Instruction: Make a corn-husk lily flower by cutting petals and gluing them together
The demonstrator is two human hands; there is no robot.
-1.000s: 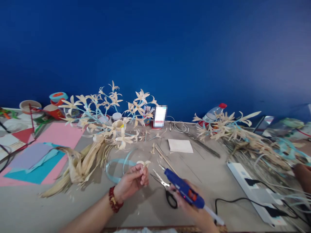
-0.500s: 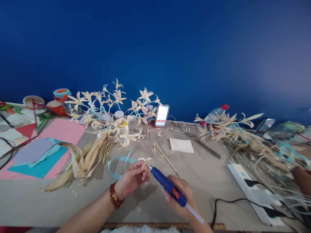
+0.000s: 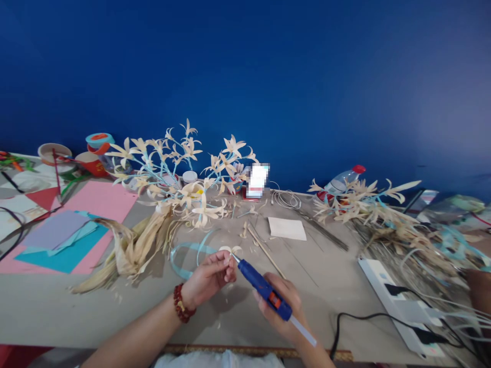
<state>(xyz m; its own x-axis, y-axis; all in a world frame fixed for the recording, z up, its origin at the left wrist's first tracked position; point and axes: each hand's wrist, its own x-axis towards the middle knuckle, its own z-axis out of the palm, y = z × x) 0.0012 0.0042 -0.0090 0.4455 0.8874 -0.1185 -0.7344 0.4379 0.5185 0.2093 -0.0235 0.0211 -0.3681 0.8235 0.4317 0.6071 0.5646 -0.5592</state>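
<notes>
My left hand (image 3: pixel 215 273) is closed in a pinch on a small pale husk flower (image 3: pixel 235 249), whose petals show above the fingertips. My right hand (image 3: pixel 282 301) is wrapped round a blue hot glue gun (image 3: pixel 258 284). A clear glue stick (image 3: pixel 303 330) juts from its back end. The metal nozzle points up and left and meets the flower, or lies very close to it. Just behind my left hand a coil of light blue tape (image 3: pixel 180 260) rests on the table, and a thin pale stick (image 3: pixel 266 252) lies beyond the glue gun.
Husk flowers on blue stems (image 3: pixel 169 158) stand at the back. Dried husks (image 3: pixel 130 250) and coloured paper (image 3: pixel 69 260) lie left. To the right are a white power strip (image 3: pixel 391 301) with a black cable, more flowers (image 3: pixel 356 199) and a bottle (image 3: pixel 341 181). Part of another person shows at the right edge.
The view has shifted slightly. My hands keep the same hold on the flower and glue gun, with the nozzle still at the flower. The person's hand at the right edge has moved.
</notes>
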